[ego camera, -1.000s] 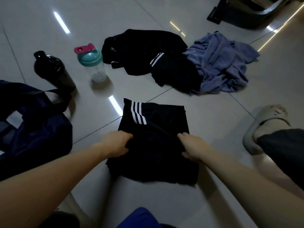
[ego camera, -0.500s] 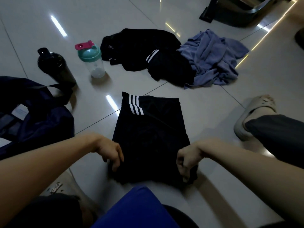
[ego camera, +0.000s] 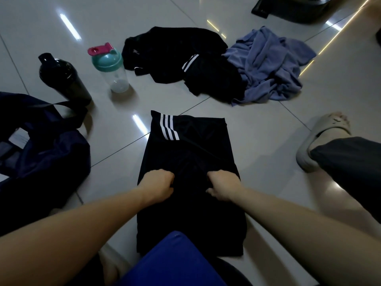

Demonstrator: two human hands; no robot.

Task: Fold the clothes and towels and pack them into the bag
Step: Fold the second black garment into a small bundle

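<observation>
A black garment with three white stripes (ego camera: 189, 153) lies flat on the tiled floor in front of me. My left hand (ego camera: 157, 186) and my right hand (ego camera: 223, 185) sit side by side on its middle, fingers curled into the cloth, gripping it. The dark blue bag (ego camera: 41, 153) lies open at the left. At the back lie a crumpled black garment (ego camera: 175, 50), a second black striped garment (ego camera: 212, 79) and a blue towel (ego camera: 270, 65) in a loose heap.
A black bottle (ego camera: 64, 79) and a clear shaker with a teal lid (ego camera: 111, 69) stand at the back left. A foot in a pale slipper (ego camera: 321, 139) rests at the right. A dark object (ego camera: 292, 9) stands at the far top right.
Both hands moved from the garment's near edge up to its middle and now grip the cloth there. The garment looks longer toward me.
</observation>
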